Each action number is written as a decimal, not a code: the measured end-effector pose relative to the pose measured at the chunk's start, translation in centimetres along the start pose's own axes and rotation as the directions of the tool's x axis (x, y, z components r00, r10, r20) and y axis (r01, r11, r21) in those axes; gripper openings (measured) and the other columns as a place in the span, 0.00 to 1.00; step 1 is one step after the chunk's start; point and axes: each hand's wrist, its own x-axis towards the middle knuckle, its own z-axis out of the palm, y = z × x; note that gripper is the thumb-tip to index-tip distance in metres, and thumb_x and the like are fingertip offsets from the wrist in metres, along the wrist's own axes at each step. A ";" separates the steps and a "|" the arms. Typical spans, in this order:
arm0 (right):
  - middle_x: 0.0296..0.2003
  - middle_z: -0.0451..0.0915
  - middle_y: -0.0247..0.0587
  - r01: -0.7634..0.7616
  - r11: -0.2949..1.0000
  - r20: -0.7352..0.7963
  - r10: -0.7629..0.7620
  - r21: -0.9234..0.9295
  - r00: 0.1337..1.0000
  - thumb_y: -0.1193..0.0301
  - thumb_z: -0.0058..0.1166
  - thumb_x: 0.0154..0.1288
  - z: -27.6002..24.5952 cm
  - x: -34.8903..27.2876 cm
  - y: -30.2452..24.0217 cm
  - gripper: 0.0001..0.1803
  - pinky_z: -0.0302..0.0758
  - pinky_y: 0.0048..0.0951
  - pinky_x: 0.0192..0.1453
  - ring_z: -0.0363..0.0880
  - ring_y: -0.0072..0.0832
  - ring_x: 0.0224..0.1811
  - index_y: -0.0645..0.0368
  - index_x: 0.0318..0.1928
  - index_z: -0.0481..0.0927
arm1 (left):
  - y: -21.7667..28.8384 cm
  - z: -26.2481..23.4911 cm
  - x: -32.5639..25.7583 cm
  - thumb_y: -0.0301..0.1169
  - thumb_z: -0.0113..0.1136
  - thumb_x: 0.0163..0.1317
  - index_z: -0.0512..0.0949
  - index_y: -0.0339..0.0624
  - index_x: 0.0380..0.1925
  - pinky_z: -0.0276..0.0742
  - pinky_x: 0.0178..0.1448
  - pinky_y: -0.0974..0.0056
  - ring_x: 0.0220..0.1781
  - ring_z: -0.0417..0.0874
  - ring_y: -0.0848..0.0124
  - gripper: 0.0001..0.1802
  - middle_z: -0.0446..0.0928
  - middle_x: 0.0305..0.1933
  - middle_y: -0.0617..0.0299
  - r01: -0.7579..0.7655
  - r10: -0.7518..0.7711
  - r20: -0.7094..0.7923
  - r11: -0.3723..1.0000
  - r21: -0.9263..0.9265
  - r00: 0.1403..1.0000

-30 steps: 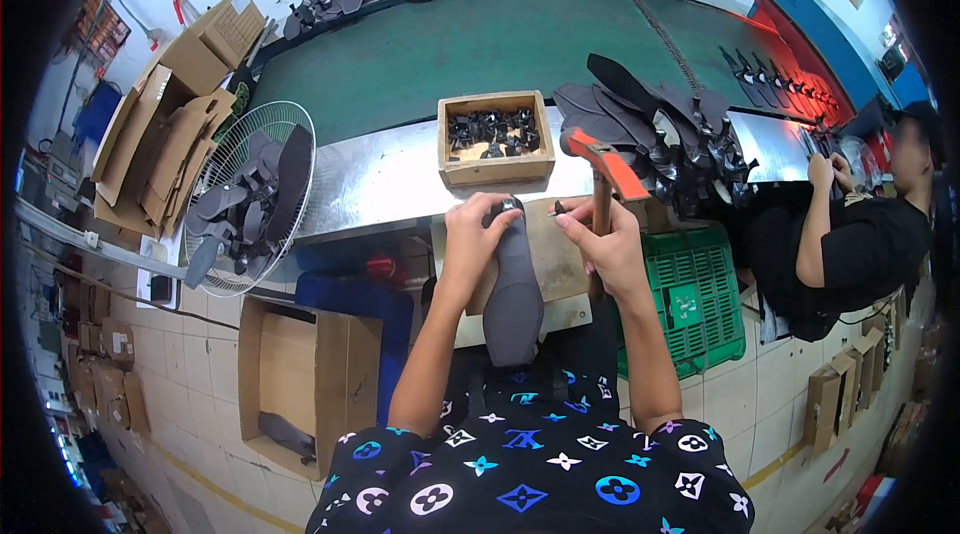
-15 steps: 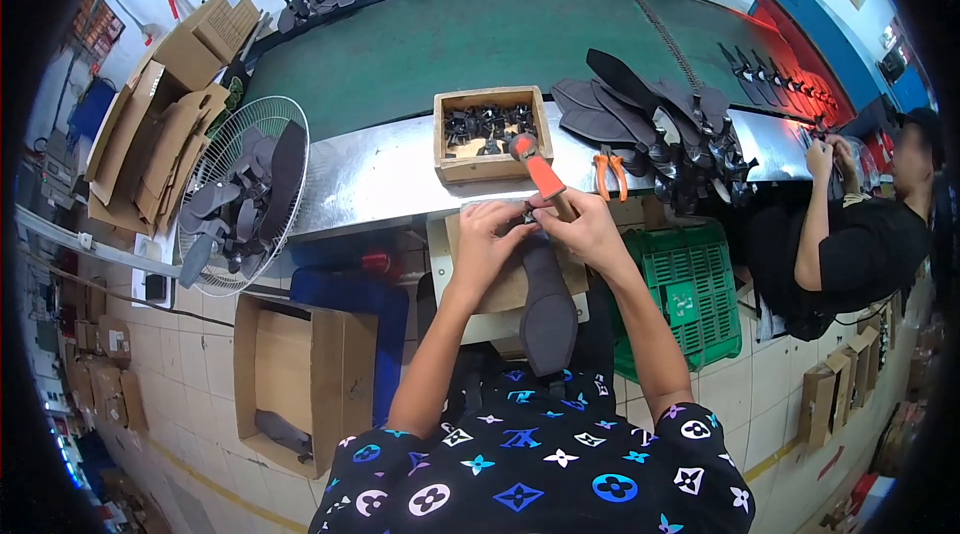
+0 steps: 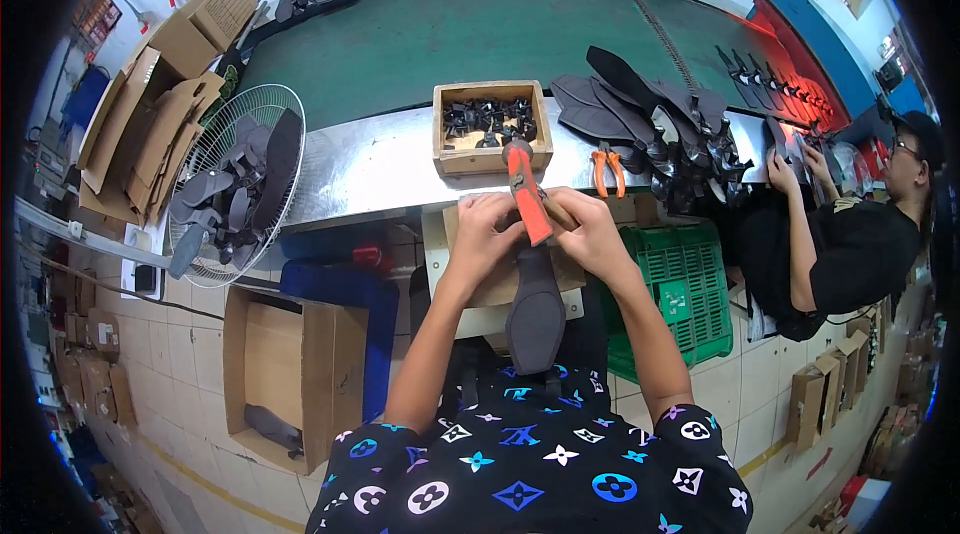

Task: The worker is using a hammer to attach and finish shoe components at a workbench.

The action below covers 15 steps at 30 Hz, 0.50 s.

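Observation:
A dark grey shoe sole [image 3: 536, 319] lies lengthwise over a small work block [image 3: 490, 289], its wide end toward my body. At its far, narrow end my left hand [image 3: 484, 234] is closed, fingers pinching there; the hammer partly hides what they grip. My right hand [image 3: 592, 232] is closed round the wooden handle of a hammer [image 3: 530, 199] with a red-orange head. That head stands over the sole's far end, between my hands.
Beyond my hands is a wooden box [image 3: 490, 164] of small black parts. Orange-handled pliers [image 3: 608, 172] and stacked soles [image 3: 640, 114] lie on the metal edge. Left are a wire basket of soles [image 3: 240, 189] and a carton [image 3: 335, 374]; right, a green crate [image 3: 690, 299] and a co-worker [image 3: 840, 244].
The hammer head has swung toward me and now covers the sole's far end. The sole's wide end has shifted slightly left. The co-worker's hands have moved left, holding a dark flat piece.

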 end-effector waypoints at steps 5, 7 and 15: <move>0.46 0.81 0.50 0.061 0.997 -0.017 -0.062 -0.049 0.998 0.83 0.59 0.55 0.2 -0.3 -0.1 0.14 0.78 0.36 0.48 0.82 0.45 0.43 0.67 0.44 0.80 | 1.3 -0.4 0.2 0.29 0.75 0.52 0.84 0.37 0.36 0.77 0.41 0.62 0.34 0.84 0.68 0.13 0.84 0.32 0.57 0.118 -0.118 0.014 0.979 -0.165 0.993; 0.47 0.79 0.48 0.033 0.997 0.033 -0.030 -0.068 0.999 0.83 0.59 0.55 -0.1 0.0 -0.6 0.14 0.78 0.36 0.47 0.81 0.45 0.44 0.66 0.45 0.80 | 1.3 -0.3 0.3 0.28 0.76 0.52 0.84 0.35 0.35 0.77 0.33 0.66 0.28 0.81 0.75 0.12 0.84 0.29 0.58 0.160 -0.169 -0.023 0.962 -0.221 0.985; 0.43 0.79 0.49 0.044 0.989 0.102 -0.030 -0.140 0.994 0.81 0.59 0.57 -0.7 -0.3 -0.5 0.16 0.77 0.36 0.44 0.81 0.42 0.41 0.66 0.48 0.79 | 1.4 -0.5 0.2 0.27 0.75 0.52 0.85 0.34 0.36 0.79 0.36 0.67 0.31 0.83 0.76 0.12 0.85 0.30 0.59 0.197 -0.202 0.004 0.947 -0.254 0.979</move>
